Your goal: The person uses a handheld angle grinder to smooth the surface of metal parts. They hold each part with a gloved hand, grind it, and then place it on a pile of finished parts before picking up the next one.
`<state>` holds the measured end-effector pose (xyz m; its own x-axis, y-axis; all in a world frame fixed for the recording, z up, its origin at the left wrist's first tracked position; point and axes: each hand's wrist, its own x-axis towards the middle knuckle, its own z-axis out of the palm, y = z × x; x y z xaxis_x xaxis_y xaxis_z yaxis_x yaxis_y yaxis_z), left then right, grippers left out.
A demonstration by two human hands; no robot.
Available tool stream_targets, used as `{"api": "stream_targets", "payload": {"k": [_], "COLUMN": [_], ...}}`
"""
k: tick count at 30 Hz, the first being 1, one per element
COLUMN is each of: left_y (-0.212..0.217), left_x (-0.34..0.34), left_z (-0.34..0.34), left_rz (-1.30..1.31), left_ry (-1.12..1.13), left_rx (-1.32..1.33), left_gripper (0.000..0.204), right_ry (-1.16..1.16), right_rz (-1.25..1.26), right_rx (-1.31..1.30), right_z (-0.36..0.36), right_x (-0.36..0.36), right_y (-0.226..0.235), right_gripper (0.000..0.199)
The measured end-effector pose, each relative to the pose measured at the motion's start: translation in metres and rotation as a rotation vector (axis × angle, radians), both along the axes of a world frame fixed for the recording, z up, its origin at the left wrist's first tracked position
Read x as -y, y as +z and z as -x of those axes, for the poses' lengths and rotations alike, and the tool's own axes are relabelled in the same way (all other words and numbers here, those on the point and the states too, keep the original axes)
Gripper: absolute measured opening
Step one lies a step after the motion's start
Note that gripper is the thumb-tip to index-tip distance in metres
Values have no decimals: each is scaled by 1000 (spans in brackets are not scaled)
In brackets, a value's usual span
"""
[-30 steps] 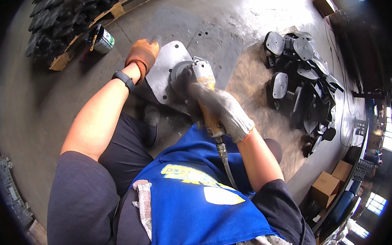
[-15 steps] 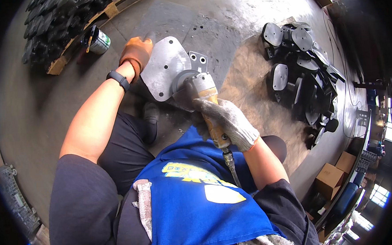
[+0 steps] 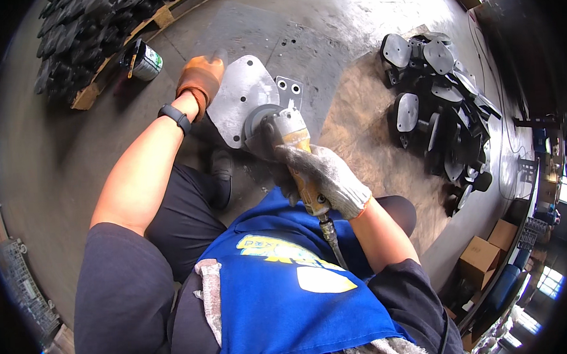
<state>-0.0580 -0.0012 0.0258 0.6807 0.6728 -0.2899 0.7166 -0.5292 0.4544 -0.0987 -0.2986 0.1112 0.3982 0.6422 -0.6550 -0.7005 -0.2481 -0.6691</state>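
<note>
My left hand (image 3: 201,79), in an orange glove with a dark fingertip area, is closed on the left edge of a flat grey metal plate (image 3: 243,83) with rounded corners and small holes. My right hand (image 3: 336,179), in a whitish knit glove, wraps around the yellow body of a hand-held grinder (image 3: 308,192). Against the plate's lower right part sits the grinder's round disc (image 3: 253,119). Beyond the grinder head, a dark tab with two ringed holes (image 3: 289,92) sticks out beside the plate. A hose (image 3: 333,238) runs from the grinder's rear end towards my lap.
On the right, a pile of similar black metal parts (image 3: 443,98) lies on brown sheeting (image 3: 365,147). Stacked dark parts (image 3: 90,39) stand on a wooden pallet (image 3: 87,95) at upper left, beside a bucket (image 3: 147,63). Cardboard boxes (image 3: 479,256) stand at lower right.
The grinder has shifted slightly left across the plate. My left hand keeps its hold on the plate's edge. The whole view has moved a little.
</note>
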Motion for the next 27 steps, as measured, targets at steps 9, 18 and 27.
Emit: {"api": "stream_targets", "payload": {"k": [9, 18, 27], "left_y": [4, 7, 44], "left_x": [-1, 2, 36], "left_z": [5, 5, 9], "left_rz": [5, 24, -69], "left_ry": [9, 18, -46], "left_rx": [20, 18, -119], "left_gripper": [57, 59, 59], "right_ry": [2, 25, 2], "right_rz": [162, 138, 94], "right_rx": [183, 244, -33], "right_z": [-15, -21, 15], "right_x": [-9, -22, 14], "right_y": [-11, 4, 16], "right_gripper": [44, 45, 41]}}
